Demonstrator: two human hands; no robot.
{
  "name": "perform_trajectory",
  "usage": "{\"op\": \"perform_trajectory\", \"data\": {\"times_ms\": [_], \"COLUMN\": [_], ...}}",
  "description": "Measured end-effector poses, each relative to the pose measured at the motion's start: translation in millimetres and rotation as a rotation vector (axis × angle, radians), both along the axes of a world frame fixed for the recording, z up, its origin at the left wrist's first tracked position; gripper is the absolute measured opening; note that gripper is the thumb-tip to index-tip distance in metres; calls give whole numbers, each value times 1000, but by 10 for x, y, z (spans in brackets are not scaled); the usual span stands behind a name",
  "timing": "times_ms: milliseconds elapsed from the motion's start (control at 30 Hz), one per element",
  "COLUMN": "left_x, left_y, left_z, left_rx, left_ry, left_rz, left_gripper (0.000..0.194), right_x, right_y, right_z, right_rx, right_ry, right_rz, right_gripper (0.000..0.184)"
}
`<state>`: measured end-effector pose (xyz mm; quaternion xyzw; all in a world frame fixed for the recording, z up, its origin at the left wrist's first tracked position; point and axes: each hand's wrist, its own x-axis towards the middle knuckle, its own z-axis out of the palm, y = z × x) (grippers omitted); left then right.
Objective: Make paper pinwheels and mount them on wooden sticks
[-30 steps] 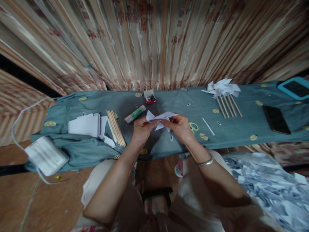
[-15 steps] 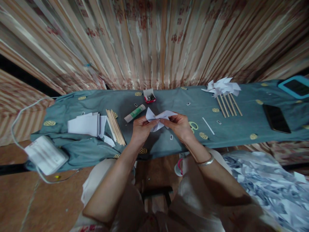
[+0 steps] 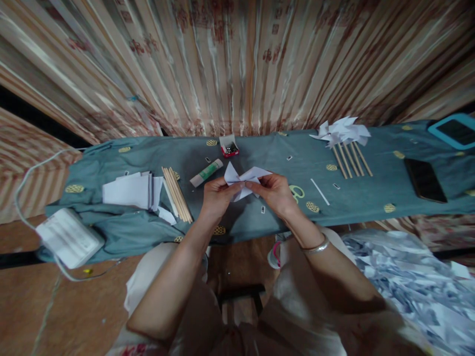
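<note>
Left hand (image 3: pixel 218 194) and right hand (image 3: pixel 273 194) both pinching paper pinwheel (image 3: pixel 250 175) over table (image 3: pixel 267 148), inside near edge. Glue stick (image 3: pixel 207 172) near left hand, scissors (image 3: pixel 296 188) tight beside right; wider gap to pinwheels on sticks (image 3: pixel 347 133).

Both hands, the left hand (image 3: pixel 218 197) and the right hand (image 3: pixel 274 194), meet above the middle of the desk (image 3: pixel 267 153), each drawn into a pinch, thumbs (image 3: pixel 255 187) pointing inward with tips close together. The left forearm (image 3: pixel 178 279) and right forearm (image 3: pixel 332 277) slant inward across the desk's near edge.
</note>
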<state>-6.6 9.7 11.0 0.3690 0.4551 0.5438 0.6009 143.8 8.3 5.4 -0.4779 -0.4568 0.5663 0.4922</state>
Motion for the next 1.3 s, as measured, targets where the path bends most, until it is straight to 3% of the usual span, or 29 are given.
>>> {"op": "perform_trajectory", "data": {"times_ms": [567, 1000, 1300], "left_x": [15, 21, 87], "left_y": [-11, -29, -24], "left_z": [53, 72, 95], "left_rx": [-39, -98, -87], "left_ry": [-57, -36, -127], "left_rz": [52, 18, 61], "left_gripper": [24, 27, 29], "right_x": [-8, -6, -7], "right_y": [-15, -10, -39], "right_z": [40, 59, 139], "right_rx": [6, -10, -75], "right_ry": [65, 56, 136], "right_rz": [-15, 1, -13], "right_gripper": [32, 32, 41]}}
